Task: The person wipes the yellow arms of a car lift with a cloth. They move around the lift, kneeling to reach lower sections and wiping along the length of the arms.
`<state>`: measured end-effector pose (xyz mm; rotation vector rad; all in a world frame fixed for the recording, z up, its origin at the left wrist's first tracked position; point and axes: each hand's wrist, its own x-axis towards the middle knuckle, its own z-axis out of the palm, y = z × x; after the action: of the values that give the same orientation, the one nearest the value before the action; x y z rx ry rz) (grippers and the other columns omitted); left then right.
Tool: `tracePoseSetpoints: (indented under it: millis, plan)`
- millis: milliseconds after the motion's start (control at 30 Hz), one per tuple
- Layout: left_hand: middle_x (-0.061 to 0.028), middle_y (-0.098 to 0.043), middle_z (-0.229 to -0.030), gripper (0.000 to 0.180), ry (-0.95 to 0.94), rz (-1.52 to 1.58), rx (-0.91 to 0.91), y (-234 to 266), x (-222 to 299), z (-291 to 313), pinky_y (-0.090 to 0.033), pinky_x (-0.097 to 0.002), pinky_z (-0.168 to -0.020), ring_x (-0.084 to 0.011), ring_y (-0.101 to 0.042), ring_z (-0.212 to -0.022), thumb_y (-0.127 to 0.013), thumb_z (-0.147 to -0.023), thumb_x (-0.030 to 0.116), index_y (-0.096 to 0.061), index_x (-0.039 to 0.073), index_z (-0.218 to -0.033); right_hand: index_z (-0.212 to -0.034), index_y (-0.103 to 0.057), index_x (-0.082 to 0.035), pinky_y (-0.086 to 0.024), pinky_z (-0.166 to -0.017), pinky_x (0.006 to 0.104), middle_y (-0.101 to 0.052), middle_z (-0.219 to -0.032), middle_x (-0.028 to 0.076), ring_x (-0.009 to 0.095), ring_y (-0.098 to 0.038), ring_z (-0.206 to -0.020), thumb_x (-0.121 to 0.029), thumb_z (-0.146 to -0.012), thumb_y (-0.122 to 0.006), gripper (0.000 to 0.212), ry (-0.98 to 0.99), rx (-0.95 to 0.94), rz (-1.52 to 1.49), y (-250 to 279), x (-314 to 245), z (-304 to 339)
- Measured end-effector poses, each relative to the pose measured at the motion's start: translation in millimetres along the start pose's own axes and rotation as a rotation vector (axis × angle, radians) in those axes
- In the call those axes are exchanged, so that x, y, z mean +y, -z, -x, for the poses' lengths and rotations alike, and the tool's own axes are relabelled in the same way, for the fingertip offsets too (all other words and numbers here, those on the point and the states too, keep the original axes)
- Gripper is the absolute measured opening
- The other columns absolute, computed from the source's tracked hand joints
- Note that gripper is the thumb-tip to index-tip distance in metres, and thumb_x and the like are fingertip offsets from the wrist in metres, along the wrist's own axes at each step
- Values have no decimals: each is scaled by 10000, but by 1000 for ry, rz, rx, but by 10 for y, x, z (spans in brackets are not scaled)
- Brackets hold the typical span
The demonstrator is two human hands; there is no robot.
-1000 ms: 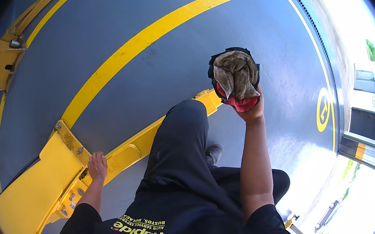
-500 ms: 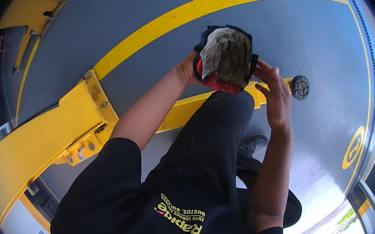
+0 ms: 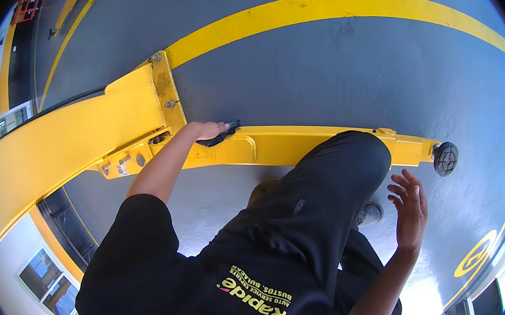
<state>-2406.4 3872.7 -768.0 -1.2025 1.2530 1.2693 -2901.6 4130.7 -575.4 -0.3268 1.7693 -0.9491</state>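
My left hand is closed on a dark cloth item, pressing it against the top of a long yellow lift arm. Only the dark edge of the cloth shows past my fingers, so its exact kind is hard to make out. To the right of my raised knee, my right hand hangs in the air with fingers loosely spread and nothing in it. The lift arm ends in a round black pad, just beyond that hand.
A thick yellow beam runs to the lower left, joined to the arm by a bolted bracket. A curved yellow line crosses the grey floor. One black shoe shows beside my leg.
My left hand has brought the cloth item, earlier showing a dirty grey face and red edge, down left onto the lift arm. My right hand has moved away from it, down and right.
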Motion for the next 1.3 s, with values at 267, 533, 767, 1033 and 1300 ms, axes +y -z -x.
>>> tracePoseSetpoints:
  millis: [267, 533, 767, 1033, 1300]
  plan:
    - [-117, -321, -1763, 732, -738, -50, 9, -559, 2348, -630, -224, -404, -1332, -305, -301, -1622, -261, -1153, 582, -347, 85, -1683, -1495, -581, -32, -498, -982, 356, -695, -1323, 136, 208, -659, -1140, -502, -1127, -521, 600, -10, -40, -103, 23, 117, 95]
    - [-138, -603, -1554, 606, -274, 43, 63, -188, 596, -236, -402, -408, -1197, -304, -581, -1391, -325, -1157, 542, -407, 241, -1677, -1497, -579, -39, -501, -965, 344, -695, -1321, 121, 197, -664, -1141, -489, -1133, -527, 581, -2, 44, -109, 399, 71, 73]
    - [-218, -537, -1607, 679, 242, -43, 143, 106, -850, -121, -348, -428, -1238, -348, -486, -1510, -266, -1167, 481, -505, -6, -1576, -1458, -609, -25, -510, -983, 346, -719, -1283, 114, 200, -673, -1134, -407, -1155, -493, 502, 3, 105, -191, 453, 197, 132]
    - [-66, -732, -1132, 612, -388, 224, 10, -439, 2098, -312, -519, -348, -809, -172, -655, -901, -502, -1108, 542, -638, 79, -1483, -1445, -611, -35, -532, -972, 334, -725, -1260, 106, 176, -680, -1114, -407, -1159, -503, 482, 42, 234, -334, 501, 556, 139]
    - [-106, -744, -1272, 545, -851, -28, -95, -188, 4785, -299, -524, -346, -1038, -188, -704, -1142, -525, -1123, 443, -619, 28, -1464, -1443, -601, -43, -532, -951, 330, -719, -1232, 90, 167, -671, -1093, -368, -1155, -518, 441, -9, 379, -461, 851, 883, 328]
